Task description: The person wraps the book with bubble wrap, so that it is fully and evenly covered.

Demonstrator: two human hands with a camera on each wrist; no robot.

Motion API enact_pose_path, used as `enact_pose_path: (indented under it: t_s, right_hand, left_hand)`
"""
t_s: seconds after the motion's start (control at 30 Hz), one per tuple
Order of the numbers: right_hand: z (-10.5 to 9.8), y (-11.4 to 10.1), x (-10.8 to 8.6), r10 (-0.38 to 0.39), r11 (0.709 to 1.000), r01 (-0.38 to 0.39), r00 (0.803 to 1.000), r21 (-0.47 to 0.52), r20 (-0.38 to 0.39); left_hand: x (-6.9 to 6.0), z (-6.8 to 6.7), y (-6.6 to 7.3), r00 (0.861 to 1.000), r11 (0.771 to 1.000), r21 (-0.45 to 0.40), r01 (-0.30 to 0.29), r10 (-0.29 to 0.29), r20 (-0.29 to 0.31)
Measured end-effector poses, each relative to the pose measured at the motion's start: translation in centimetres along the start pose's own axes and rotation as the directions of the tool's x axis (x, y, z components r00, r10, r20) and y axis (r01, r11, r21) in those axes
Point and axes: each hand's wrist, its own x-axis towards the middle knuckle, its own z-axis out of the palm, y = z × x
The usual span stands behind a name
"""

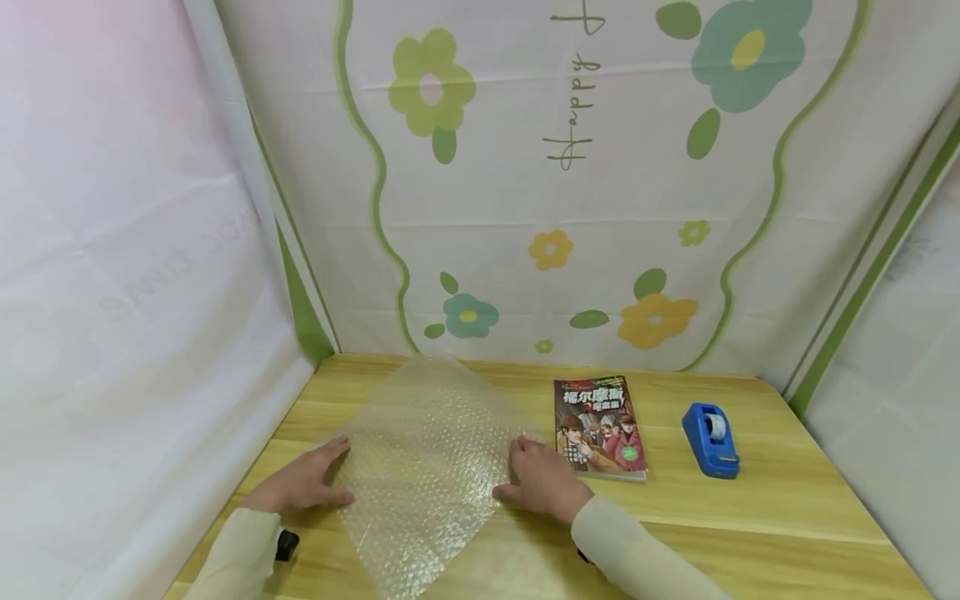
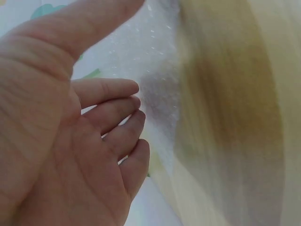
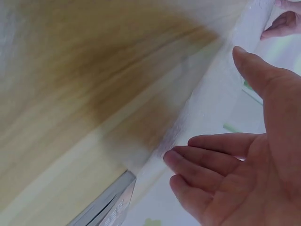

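A clear sheet of bubble wrap (image 1: 431, 454) lies on the wooden table, turned so that one corner points toward me. My left hand (image 1: 303, 482) is at its left corner, thumb spread from the fingers. On the opposite side, my right hand (image 1: 543, 482) rests at the right edge, close to the book. In the left wrist view the fingers (image 2: 113, 122) are loosely extended beside the wrap (image 2: 160, 94). The right wrist view shows the palm with relaxed fingers (image 3: 207, 162) along the wrap's edge; neither hand visibly pinches it.
A paperback book (image 1: 600, 429) with an illustrated cover lies just right of the wrap. Farther right stands a blue tape dispenser (image 1: 710, 442) with a roll in it. Flower-printed cloth (image 1: 487, 192) hangs behind the wooden table (image 1: 795, 500), with more cloth on both sides.
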Motion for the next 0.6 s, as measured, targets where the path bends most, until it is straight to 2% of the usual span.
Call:
enact_pose_path:
  t_s: [0.17, 0.23, 0.4, 0.6]
  right_hand:
    - [-0.1, 1.2, 0.3, -0.016, 0.994, 0.019, 0.999, 0.108, -0.028]
    - [-0.1, 1.8, 0.6, -0.019, 0.991, 0.024, 0.999, 0.134, -0.034]
    - [-0.1, 2.9, 1.2, -0.015, 0.987, 0.018, 1.000, 0.159, -0.014]
    - [0.3, 3.2, 1.5, -0.015, 0.985, 0.010, 1.000, 0.174, 0.027]
  left_hand:
    - [-0.3, -0.1, 0.3, 0.999, 1.000, 0.017, 0.024, -0.023, -0.022]
    - [-0.6, 0.0, 0.4, 0.999, 1.000, -0.001, 0.031, -0.031, -0.029]
    - [-0.7, 0.5, 0.5, 0.999, 0.998, -0.033, 0.046, -0.047, -0.014]
    - [-0.2, 0.6, 0.0, 0.999, 0.999, 0.006, 0.045, -0.045, -0.007]
